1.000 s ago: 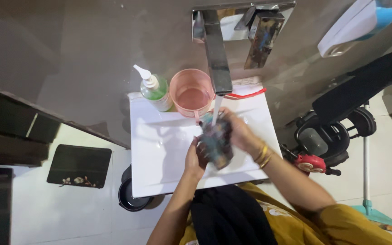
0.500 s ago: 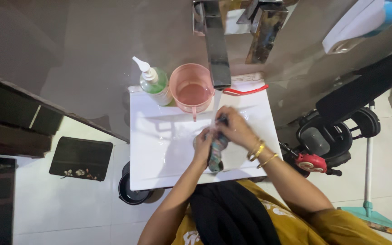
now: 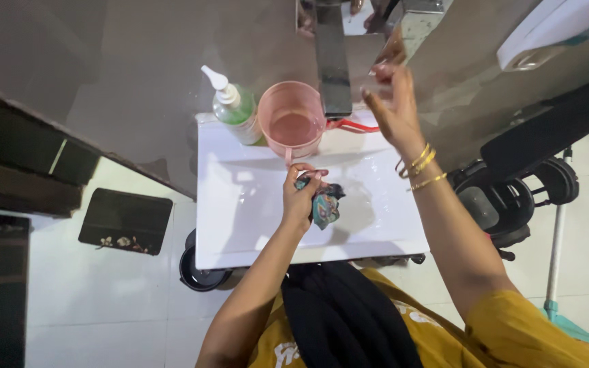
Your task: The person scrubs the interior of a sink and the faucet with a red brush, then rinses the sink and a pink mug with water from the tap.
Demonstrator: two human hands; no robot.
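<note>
My left hand [image 3: 300, 193] is closed on a wet, dark patterned cloth [image 3: 324, 204], bunched up and hanging over the white basin [image 3: 240, 218]. My right hand [image 3: 395, 103] is raised toward the wall, fingers apart, empty, just below the metal tap lever [image 3: 403, 20]. Gold bangles sit on that wrist. The long steel spout [image 3: 333, 65] juts out over the basin, and no water stream shows under it.
A green soap pump bottle [image 3: 235, 106] and a pink mug [image 3: 291, 124] with water stand at the basin's back rim. A red item [image 3: 356, 127] lies behind the spout. A black stroller [image 3: 512, 197] and mop [image 3: 557, 272] stand at right, a dark bucket [image 3: 199, 272] below.
My right hand has let go of the cloth and risen to the tap lever. The left hand alone now holds the bunched cloth. The water stream is gone.
</note>
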